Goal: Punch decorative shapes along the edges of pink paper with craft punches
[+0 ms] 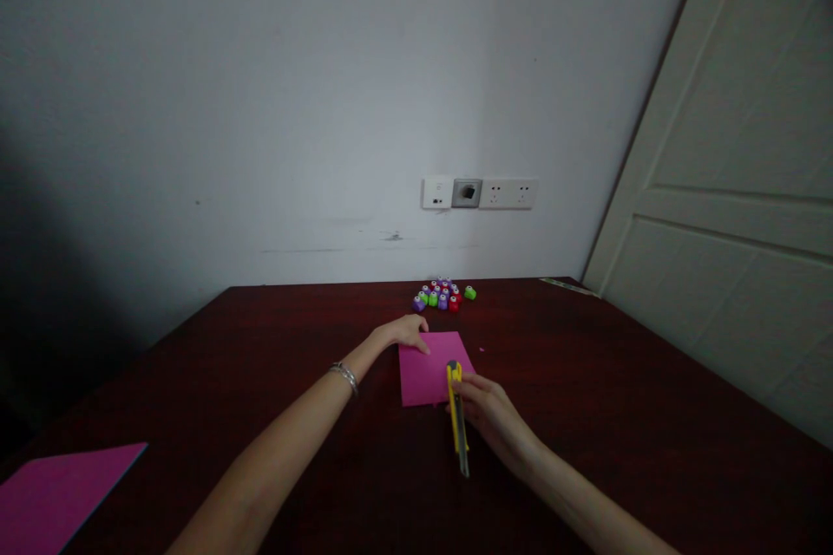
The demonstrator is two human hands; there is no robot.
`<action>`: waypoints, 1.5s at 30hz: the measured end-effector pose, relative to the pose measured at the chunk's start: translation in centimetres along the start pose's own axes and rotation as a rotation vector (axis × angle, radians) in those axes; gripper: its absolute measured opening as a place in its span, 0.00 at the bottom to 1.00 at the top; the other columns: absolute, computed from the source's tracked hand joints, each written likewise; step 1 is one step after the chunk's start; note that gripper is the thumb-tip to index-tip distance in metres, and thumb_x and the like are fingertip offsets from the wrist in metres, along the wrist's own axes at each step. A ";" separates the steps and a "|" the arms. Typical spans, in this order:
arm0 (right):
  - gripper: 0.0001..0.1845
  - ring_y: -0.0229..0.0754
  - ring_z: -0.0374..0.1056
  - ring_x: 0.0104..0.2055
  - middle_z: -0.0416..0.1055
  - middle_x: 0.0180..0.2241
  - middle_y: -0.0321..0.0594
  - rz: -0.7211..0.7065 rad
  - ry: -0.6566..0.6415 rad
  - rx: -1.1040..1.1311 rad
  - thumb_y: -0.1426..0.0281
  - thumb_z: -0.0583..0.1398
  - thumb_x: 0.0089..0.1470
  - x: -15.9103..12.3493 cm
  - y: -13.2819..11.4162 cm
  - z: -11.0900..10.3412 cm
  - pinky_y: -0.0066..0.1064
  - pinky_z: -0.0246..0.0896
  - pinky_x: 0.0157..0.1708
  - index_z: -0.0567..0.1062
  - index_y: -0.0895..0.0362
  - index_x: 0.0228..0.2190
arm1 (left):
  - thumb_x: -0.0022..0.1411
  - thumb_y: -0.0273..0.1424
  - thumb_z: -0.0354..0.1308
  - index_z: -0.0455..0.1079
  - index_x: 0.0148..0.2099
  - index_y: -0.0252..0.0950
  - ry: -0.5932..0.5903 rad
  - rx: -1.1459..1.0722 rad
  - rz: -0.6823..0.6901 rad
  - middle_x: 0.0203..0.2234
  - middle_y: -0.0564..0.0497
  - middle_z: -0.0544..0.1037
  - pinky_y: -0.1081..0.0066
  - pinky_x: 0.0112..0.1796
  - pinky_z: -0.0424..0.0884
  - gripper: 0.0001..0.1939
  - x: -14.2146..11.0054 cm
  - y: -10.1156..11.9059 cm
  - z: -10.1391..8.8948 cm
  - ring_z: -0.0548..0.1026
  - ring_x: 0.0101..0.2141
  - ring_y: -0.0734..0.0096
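A pink paper square [426,373] lies on the dark red table [586,416]. My left hand [404,332] rests with fingers flat on the square's top left corner, a silver bracelet on its wrist. My right hand [489,409] grips a yellow utility knife [456,414] at the square's lower right edge. The knife's front end lies over the paper and its rear end points back toward me.
A cluster of small coloured punches [442,295], purple, green and red, sits at the table's far edge near the wall. A larger pink sheet [58,499] lies at the near left corner. Wall sockets [480,192] are above; a door [735,191] stands at right.
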State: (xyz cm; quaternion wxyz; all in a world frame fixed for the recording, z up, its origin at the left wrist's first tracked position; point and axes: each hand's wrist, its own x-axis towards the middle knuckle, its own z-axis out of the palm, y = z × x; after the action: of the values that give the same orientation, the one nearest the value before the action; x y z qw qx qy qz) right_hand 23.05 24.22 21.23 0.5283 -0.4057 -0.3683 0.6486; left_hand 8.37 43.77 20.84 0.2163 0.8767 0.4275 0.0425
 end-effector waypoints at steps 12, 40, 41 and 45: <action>0.23 0.39 0.71 0.28 0.73 0.28 0.36 0.028 0.025 -0.037 0.74 0.68 0.34 -1.2 -1.9 -2.7 0.32 0.67 0.34 0.70 0.57 0.36 | 0.43 0.39 0.61 0.73 0.31 0.32 0.216 -0.165 -0.157 0.25 0.50 0.75 0.75 0.27 0.62 0.15 -4.0 -3.9 -0.4 0.71 0.27 0.71; 0.15 0.33 0.58 0.22 0.66 0.23 0.36 -0.030 -0.077 -0.183 0.61 0.64 0.40 -1.6 -0.1 -3.3 0.26 0.50 0.22 0.71 0.60 0.26 | 0.36 0.37 0.66 0.68 0.35 0.33 0.202 -0.124 -0.156 0.29 0.51 0.72 0.75 0.27 0.62 0.23 -4.3 -3.4 0.3 0.70 0.30 0.69; 0.16 0.33 0.58 0.21 0.65 0.23 0.36 -0.043 -0.076 -0.208 0.59 0.64 0.40 -1.6 0.0 -3.3 0.26 0.49 0.21 0.71 0.60 0.25 | 0.37 0.36 0.66 0.69 0.34 0.33 0.219 -0.127 -0.133 0.28 0.52 0.72 0.76 0.27 0.62 0.20 -4.4 -3.3 0.3 0.70 0.29 0.70; 0.18 0.32 0.56 0.20 0.62 0.20 0.34 -0.097 -0.073 -0.302 0.56 0.61 0.44 -1.6 0.4 -3.7 0.26 0.47 0.21 0.69 0.60 0.24 | 0.41 0.30 0.63 0.70 0.29 0.33 0.249 -0.125 -0.102 0.25 0.53 0.73 0.76 0.28 0.61 0.09 -4.7 -2.9 0.4 0.70 0.27 0.72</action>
State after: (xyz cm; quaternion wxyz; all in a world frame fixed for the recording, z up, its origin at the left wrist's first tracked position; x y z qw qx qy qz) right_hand 26.44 22.79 19.66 0.4782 -0.4385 -0.4997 0.5739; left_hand 3.40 41.57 19.86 0.2178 0.8266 0.4916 0.1665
